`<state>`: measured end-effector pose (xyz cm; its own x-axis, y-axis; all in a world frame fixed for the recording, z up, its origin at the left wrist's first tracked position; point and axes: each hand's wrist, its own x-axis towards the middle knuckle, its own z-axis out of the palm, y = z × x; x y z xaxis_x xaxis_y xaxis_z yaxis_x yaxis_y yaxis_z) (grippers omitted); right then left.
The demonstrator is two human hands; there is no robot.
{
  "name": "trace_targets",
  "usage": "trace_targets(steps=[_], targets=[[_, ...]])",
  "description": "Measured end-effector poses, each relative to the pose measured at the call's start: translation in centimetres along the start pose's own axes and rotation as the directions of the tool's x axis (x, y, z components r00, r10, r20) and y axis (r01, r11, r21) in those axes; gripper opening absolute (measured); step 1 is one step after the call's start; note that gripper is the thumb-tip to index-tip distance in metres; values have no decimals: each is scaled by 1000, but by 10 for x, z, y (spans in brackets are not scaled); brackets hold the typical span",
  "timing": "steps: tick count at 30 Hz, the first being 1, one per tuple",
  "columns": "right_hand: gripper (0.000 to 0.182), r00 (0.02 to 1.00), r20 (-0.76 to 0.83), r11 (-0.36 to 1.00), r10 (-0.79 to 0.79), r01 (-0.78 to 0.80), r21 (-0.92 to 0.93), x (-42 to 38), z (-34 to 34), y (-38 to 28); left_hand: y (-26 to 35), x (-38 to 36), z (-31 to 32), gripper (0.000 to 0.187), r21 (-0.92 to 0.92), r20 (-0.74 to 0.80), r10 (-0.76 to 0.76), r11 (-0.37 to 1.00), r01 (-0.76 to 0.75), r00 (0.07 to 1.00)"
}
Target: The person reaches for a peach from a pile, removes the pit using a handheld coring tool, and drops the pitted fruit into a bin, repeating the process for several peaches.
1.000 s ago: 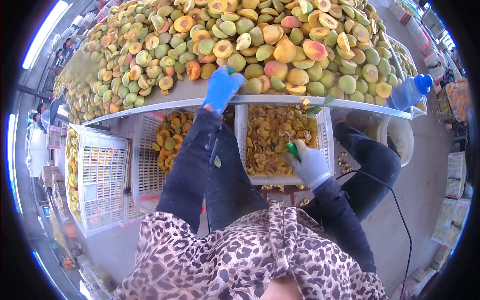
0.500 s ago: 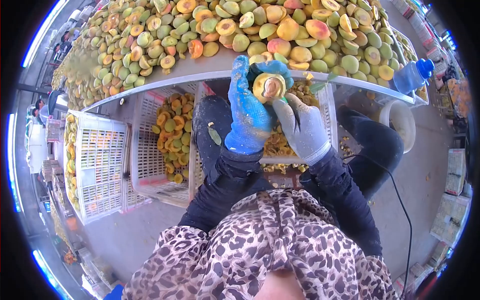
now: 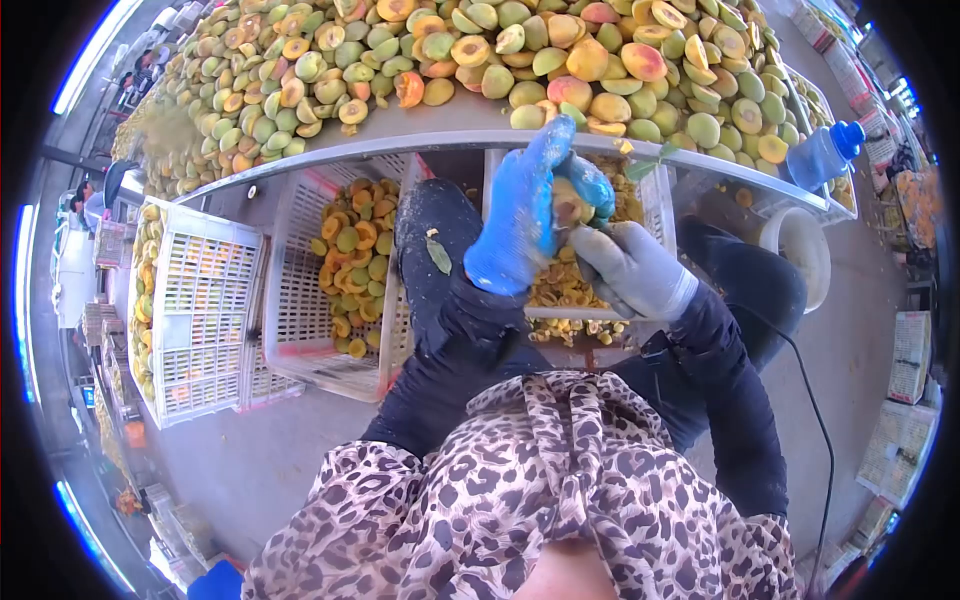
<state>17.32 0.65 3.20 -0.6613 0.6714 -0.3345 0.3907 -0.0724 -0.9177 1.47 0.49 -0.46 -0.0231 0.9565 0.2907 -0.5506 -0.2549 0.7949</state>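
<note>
My left hand [image 3: 515, 225], in a blue coated glove, is wrapped round a peach half [image 3: 570, 205] held above the crate between my knees. Its cut side, brownish at the middle, is blurred and partly covered by the fingers. My right hand [image 3: 640, 268], in a grey glove, is closed just below and right of the fruit, its fingertips close to the lower edge. Whatever lies inside the right fingers is hidden. Beneath both hands, a white crate [image 3: 655, 205] holds yellow peach pieces [image 3: 565, 285].
A metal-edged table [image 3: 400, 150] ahead carries a large heap of peach halves [image 3: 480, 50]. Leftward stand a crate of peach halves [image 3: 355, 265] and another white crate [image 3: 205, 310]. At right are a blue bottle [image 3: 825, 155], a white bucket [image 3: 800, 260] and a black cable [image 3: 815, 420].
Both hands have come down a little from the table edge. The peach half has turned, so its cut face shows less. My right hand has shifted slightly right and lower.
</note>
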Motion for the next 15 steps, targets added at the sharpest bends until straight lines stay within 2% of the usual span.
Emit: trace_targets(steps=[1, 2, 3, 5, 6, 7, 8, 9, 10, 11, 13, 14, 15], targets=[[52, 983, 109, 971, 150, -168, 173, -2, -2, -4, 0, 0, 6, 36, -45, -123, -68, 997, 63, 990], [52, 983, 107, 971, 150, -167, 173, -2, -1, -3, -1, 3, 18, 46, 34, -342, -87, 994, 105, 936], [52, 984, 114, 979, 135, -150, 138, -1, 0, -1, 4, 4, 20, 46, 29, -339, -89, 994, 105, 937], [54, 986, 128, 990, 111, -121, 74, -2, 1, 4, 12, 2, 18, 52, 56, -218, -232, 967, 250, 948], [54, 971, 176, 977, 162, -183, 111, 0, 0, 4, 12, 4, 14, 48, 247, -210, -303, 904, 350, 930], [54, 971, 172, 976, 167, -188, 114, -3, 0, 6, 9, 3, 15, 48, 244, -207, -309, 903, 355, 928], [54, 942, 305, 879, 142, -261, 399, -5, -1, 8, 4, 4, 16, 47, 27, -117, -196, 979, 201, 974], [54, 905, 419, 697, 76, -349, 627, -7, -3, 9, 0, 5, 17, 46, -210, -57, -57, 977, 44, 997], [56, 922, 375, 709, 100, -330, 624, -7, 0, 7, -3, 7, 17, 46, -212, -58, -52, 976, 38, 997], [56, 921, 376, 711, 100, -331, 620, -7, 0, 10, -5, 8, 16, 42, -393, -151, -155, 916, 85, 976], [57, 896, 443, 546, 7, -375, 749, -6, 0, 26, -12, 10, 11, 35, -712, -260, -398, 695, 104, 879], [57, 895, 447, 540, 10, -381, 750, -6, 2, 30, -18, 13, 1, 28, -773, -313, -402, 634, 16, 860], [53, 951, 309, 575, -9, -248, 780, -6, 2, 33, -22, 15, -6, 28, -773, -315, -404, 634, 14, 859]])
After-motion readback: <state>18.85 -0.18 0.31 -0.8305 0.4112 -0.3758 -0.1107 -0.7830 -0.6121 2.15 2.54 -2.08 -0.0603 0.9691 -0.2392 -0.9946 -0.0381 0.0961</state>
